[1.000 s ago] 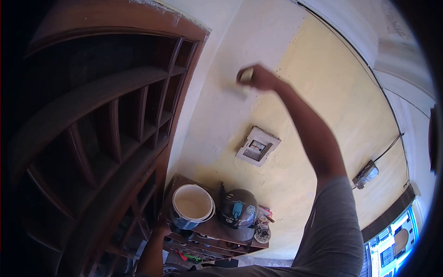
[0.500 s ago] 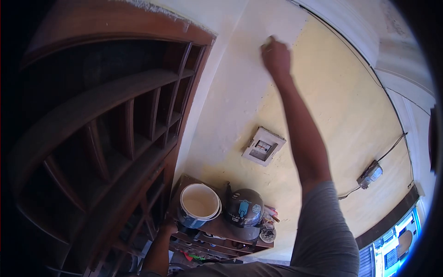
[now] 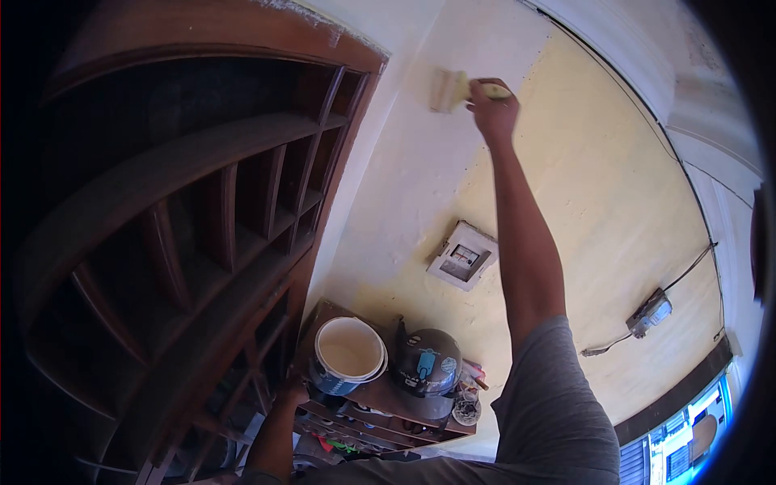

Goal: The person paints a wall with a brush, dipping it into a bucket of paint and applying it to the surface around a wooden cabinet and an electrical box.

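Observation:
My right hand (image 3: 495,109) is raised high against the wall and closed around a wide paintbrush (image 3: 453,91). The brush points left, with its bristles at the whitish painted part of the wall (image 3: 420,137); motion blurs them a little. To the right the wall is still yellow (image 3: 582,186). Low down, my left hand (image 3: 294,391) is at the left edge of the wooden shelf rack (image 3: 388,394), just beside a paint bucket (image 3: 350,347) with pale contents. Its fingers are too dark and small to make out.
A dark helmet (image 3: 428,362) and a glass jar (image 3: 466,408) share the rack top with the bucket. A white-framed switch box (image 3: 463,255) is set in the wall. An electric meter (image 3: 649,314) with cables hangs at right. The brown wooden lattice frame (image 3: 234,218) fills the left.
My right hand has turned and come slightly down and right, bringing the brush into view pointing left. My left hand stays at the rack.

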Demonstrator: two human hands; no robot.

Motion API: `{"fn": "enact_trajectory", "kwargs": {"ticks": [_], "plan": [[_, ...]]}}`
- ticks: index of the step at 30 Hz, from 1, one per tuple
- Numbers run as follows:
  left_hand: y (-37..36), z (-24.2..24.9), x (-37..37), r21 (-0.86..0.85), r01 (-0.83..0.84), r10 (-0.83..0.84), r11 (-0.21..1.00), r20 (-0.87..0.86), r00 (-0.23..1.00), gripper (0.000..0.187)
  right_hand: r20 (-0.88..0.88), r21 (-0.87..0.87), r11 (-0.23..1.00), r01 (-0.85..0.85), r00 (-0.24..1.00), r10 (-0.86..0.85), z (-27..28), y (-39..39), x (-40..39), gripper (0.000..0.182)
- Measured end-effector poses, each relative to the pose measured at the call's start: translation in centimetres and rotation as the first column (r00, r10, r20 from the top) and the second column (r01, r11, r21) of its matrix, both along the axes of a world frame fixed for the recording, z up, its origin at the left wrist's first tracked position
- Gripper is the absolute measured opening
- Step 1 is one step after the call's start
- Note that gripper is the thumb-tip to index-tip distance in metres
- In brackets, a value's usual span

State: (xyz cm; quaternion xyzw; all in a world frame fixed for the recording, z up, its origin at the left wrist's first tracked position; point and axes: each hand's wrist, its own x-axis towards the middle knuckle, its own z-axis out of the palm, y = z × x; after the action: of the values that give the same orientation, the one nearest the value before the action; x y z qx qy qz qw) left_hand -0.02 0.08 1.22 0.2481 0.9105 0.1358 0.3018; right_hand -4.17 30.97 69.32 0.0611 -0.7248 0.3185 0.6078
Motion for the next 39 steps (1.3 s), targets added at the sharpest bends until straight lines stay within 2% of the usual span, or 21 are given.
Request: {"fn": "enact_trajectory", "kwargs": {"ticks": [2,5,7,11,12,14,15,17,18,19,22,24,25,26,29,31,33,34,36,38,39], "plan": [[-0.1,0.1,-0.2,0.010,0.028,-0.028,1.000,0.002,1.000,0.085,-0.030,0.097,0.978,0.185,0.983,-0.183,-0.3,1.2,3.0,0.010],[0.2,-1.7,-0.5,-0.035,0.073,-0.076,0.997,-0.079,0.994,0.085,-0.193,0.294,0.803,0.518,0.855,-0.481,0.4,-0.5,7.9,0.008],[0.1,-0.1,-0.2,-0.038,0.070,-0.071,0.997,-0.046,0.996,0.086,-0.315,0.380,0.726,0.574,0.818,-0.482,2.7,-1.6,9.7,0.008],[-0.1,0.7,-0.4,-0.044,0.096,-0.097,0.994,-0.014,0.995,0.088,-0.310,0.645,0.568,0.511,0.855,-0.417,9.7,-1.8,8.6,0.013],[-0.2,0.8,-0.2,-0.042,0.095,-0.095,0.995,-0.010,0.995,0.088,-0.307,0.648,0.568,0.507,0.857,-0.415,11.4,-1.0,7.4,0.013],[-0.2,1.3,0.2,-0.014,0.026,-0.026,1.000,-0.005,1.000,0.090,-0.353,0.786,0.274,0.554,0.766,-0.537,13.8,0.5,5.3,0.024],[0.0,1.3,0.3,-0.014,0.031,-0.031,0.999,0.005,1.000,0.090,-0.346,0.791,0.272,0.548,0.767,-0.540,13.3,0.8,4.7,0.024],[-0.1,1.0,0.3,0.022,-0.023,0.022,1.000,0.015,1.000,0.090,-0.344,0.804,0.120,0.582,0.620,-0.705,10.7,1.3,2.6,0.032],[-0.2,0.0,0.1,0.014,-0.016,0.016,1.000,0.020,1.000,0.090,-0.259,0.827,0.111,0.551,0.548,-0.795,8.2,0.9,1.5,0.034],[0.0,-1.0,-0.4,0.016,0.018,-0.018,1.000,0.016,1.000,0.090,-0.176,0.846,0.107,0.522,0.463,-0.869,5.0,0.4,0.2,0.035],[-0.3,-0.5,-0.2,0.012,0.052,-0.052,0.999,-0.004,0.999,0.091,-0.008,0.899,0.227,0.374,0.533,-0.846,-5.5,-1.2,-2.9,0.031],[-0.3,0.8,0.0,0.003,0.048,-0.048,0.999,-0.024,0.999,0.091,0.119,0.926,0.325,0.193,0.667,-0.735,-10.0,-3.3,-3.0,0.026],[-0.3,1.0,0.0,0.003,0.044,-0.044,0.999,-0.001,0.999,0.091,0.192,0.931,0.349,0.104,0.674,-0.714,-10.2,-5.4,-1.8,0.024],[-0.4,1.1,-0.1,0.003,0.040,-0.040,0.999,0.024,0.999,0.091,0.200,0.877,0.465,0.120,0.789,-0.581,-10.4,-5.7,-1.1,0.023],[-0.4,0.3,-0.1,0.020,0.039,-0.039,0.999,-0.003,0.999,0.090,0.030,0.671,0.723,0.165,0.968,-0.249,-8.6,-5.5,1.1,0.019],[0.0,-0.7,-0.3,0.014,0.029,-0.029,0.999,0.002,1.000,0.091,-0.159,0.507,0.772,0.383,0.922,-0.353,-6.3,-6.1,3.3,0.018],[0.0,-1.0,-0.4,0.006,0.018,-0.018,1.000,-0.007,1.000,0.091,-0.266,0.409,0.670,0.620,0.783,-0.563,-4.2,-5.0,3.7,0.018],[0.0,-0.8,-0.4,-0.016,0.044,-0.045,0.999,-0.012,0.999,0.092,-0.249,0.374,0.647,0.664,0.745,-0.619,-3.6,-4.5,3.1,0.020],[-0.1,0.5,-0.3,-0.046,0.074,-0.075,0.996,-0.027,0.997,0.093,-0.280,0.400,0.645,0.651,0.757,-0.591,-3.7,-3.7,0.1,0.021],[-0.8,3.7,0.2,0.030,-0.027,0.022,0.999,0.152,0.988,0.096,-0.305,0.421,0.686,0.594,0.805,-0.510,-4.2,-4.1,-3.1,0.024],[-0.6,4.1,0.3,0.023,-0.023,0.020,0.999,0.143,0.990,0.096,-0.303,0.408,0.727,0.552,0.833,-0.462,-4.7,-4.8,-4.3,0.026]]}}
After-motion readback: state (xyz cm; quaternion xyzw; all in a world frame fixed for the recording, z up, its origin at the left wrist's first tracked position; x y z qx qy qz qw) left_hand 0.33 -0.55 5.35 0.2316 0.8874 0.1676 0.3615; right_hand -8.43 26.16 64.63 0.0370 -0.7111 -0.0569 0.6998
